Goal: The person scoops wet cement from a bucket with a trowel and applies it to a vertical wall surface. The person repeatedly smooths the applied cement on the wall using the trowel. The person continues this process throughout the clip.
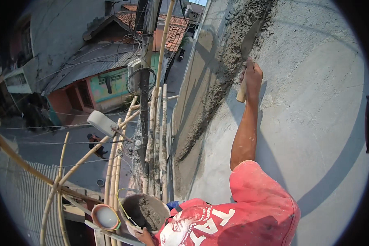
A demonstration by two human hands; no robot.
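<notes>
My right hand is raised along the grey wall, closed round the wooden handle of a trowel. Its blade lies over a band of rough wet mortar running diagonally along the wall's edge. Low in the view, my left hand grips the rim of a bucket holding grey mortar. Left of that bucket sits a smaller pail with pale liquid in it. My red shirt sleeve and front fill the lower right.
Bamboo scaffold poles cross at the left, around a utility pole with tangled cables and a street lamp. Far below are a street, a person in dark clothes, tiled-roof houses and a corrugated sheet.
</notes>
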